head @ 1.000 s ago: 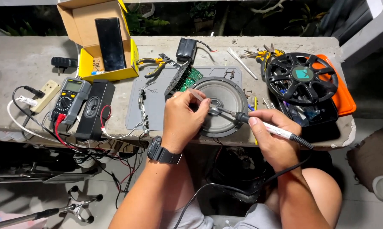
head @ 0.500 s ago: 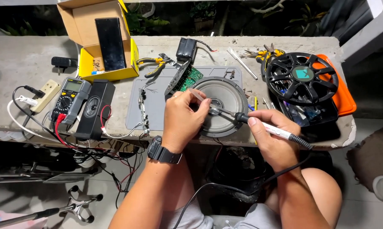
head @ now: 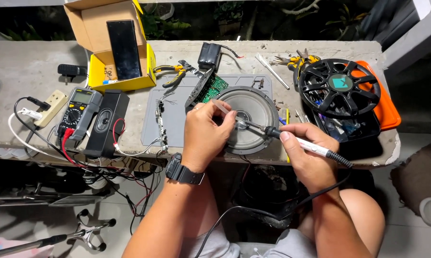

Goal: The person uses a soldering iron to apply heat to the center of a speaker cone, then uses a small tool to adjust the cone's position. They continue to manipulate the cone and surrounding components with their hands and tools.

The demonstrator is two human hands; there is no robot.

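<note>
right now the soldering iron (head: pixel 305 143) is gripped pen-style in the right hand (head: pixel 311 155), its tip laid near the centre of the round speaker (head: pixel 253 119), which rests on the grey mat (head: pixel 177 119) at the front edge of the concrete bench (head: pixel 29 76). a thin pale strip, probably solder (head: pixel 222 107), is pinched in the closed fingers of the left hand (head: pixel 207 136) and angled down toward that tip. risk is judged high for the cone: if the hot tip is let slide off the joint, the cone could be scorched. the left fingertips are held very near the heat, so a burn is possible. the speaker overhangs the bench edge slightly, so it could be nudged off by a firm press. the iron's cable (head: pixel 272 217) is draped across the lap and could be snagged.
</note>
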